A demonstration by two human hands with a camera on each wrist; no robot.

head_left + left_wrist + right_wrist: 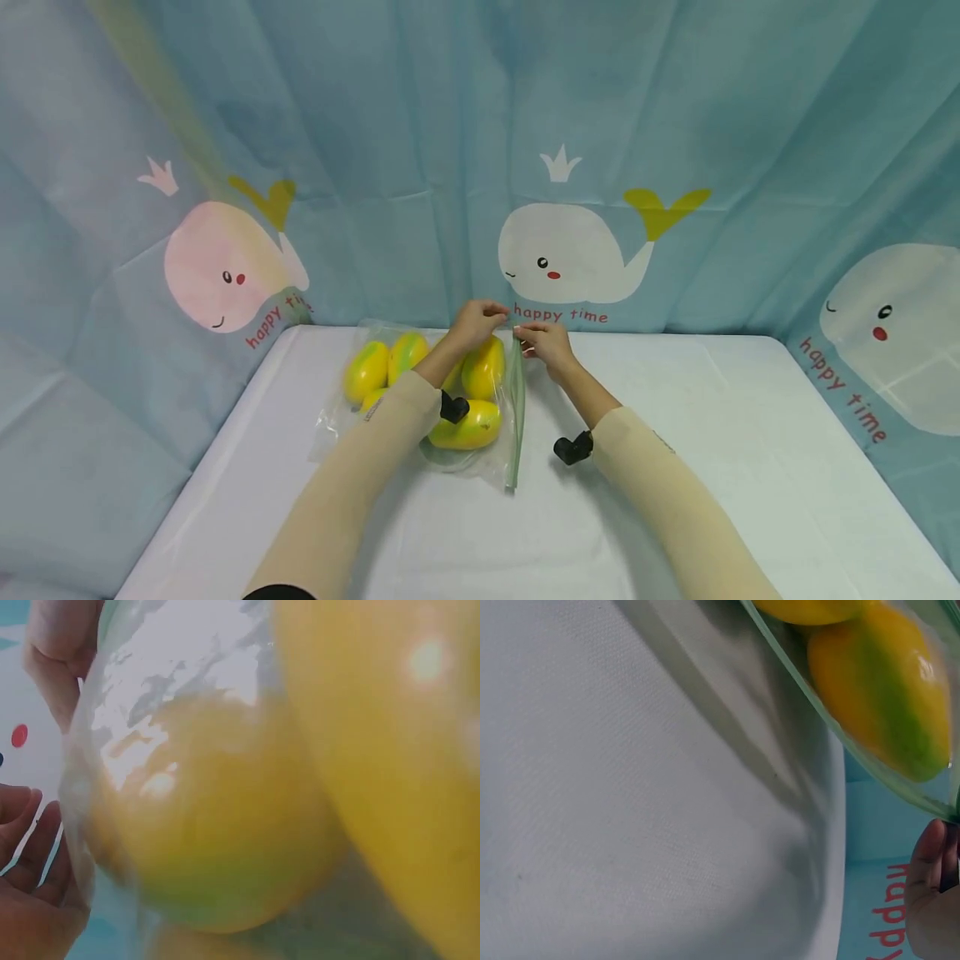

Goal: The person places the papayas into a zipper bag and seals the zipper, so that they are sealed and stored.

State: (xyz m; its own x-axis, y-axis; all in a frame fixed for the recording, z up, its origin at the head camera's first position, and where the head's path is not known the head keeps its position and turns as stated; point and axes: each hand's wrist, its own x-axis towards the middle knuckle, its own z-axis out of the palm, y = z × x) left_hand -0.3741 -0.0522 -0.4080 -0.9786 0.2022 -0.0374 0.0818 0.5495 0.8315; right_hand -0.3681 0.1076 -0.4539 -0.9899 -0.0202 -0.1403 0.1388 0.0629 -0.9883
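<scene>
A clear zip bag [516, 417] with a green zip edge lies on the table, its opening side to the right. Several yellow-green mangoes [465, 427] are inside it; one mango [225, 825] fills the middle of the left wrist view. My right hand [547, 343] pinches the far end of the zip edge, also seen in the right wrist view, where that hand [934, 907] is partly cut off. Close by on the left, my left hand [476, 325] hovers over the bag's far side. Its fingers are loosely bent, with no bag visibly between them [34, 892].
A white table [675, 467] carries the bag. Behind it hangs a blue curtain [420, 125] with whale prints, close to the table's far edge. Black wrist cameras [573, 448] jut inward from both sleeves.
</scene>
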